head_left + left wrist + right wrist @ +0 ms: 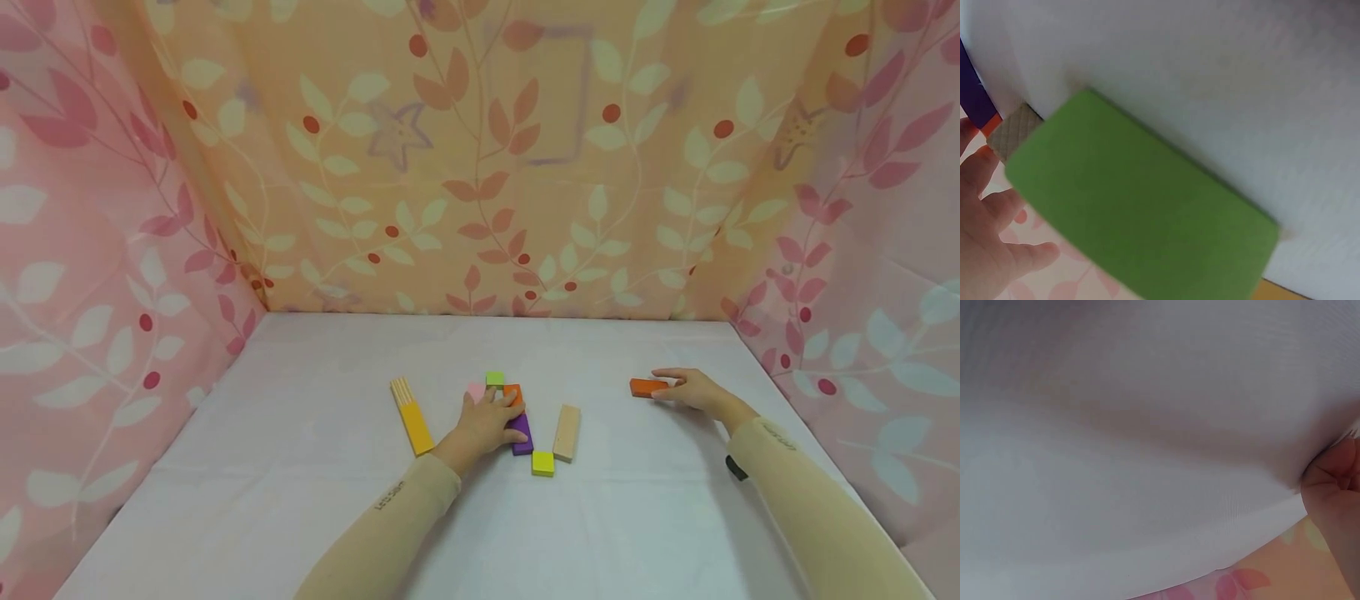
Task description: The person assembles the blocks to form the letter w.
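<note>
In the head view my left hand [483, 425] lies with fingers spread over a cluster of blocks. Its fingertips reach an orange block [512, 392] and a purple block [521, 437]; a pink block [476, 389] and a light green block [495, 379] lie just beyond. The left wrist view shows a large green block [1147, 200] close up and a wood-grained block end [1016, 132] beside the fingers. Off to the right, my right hand [693, 390] pinches the right end of another orange block [647, 387], which is hidden in the right wrist view.
Right of the cluster are a plain wooden block [567, 433] and a small yellow block [543, 463]. A yellow-orange block [417, 429] with several thin sticks [402, 389] at its far end lies left. Patterned cloth [480, 167] walls the white table [300, 517] behind and on both sides.
</note>
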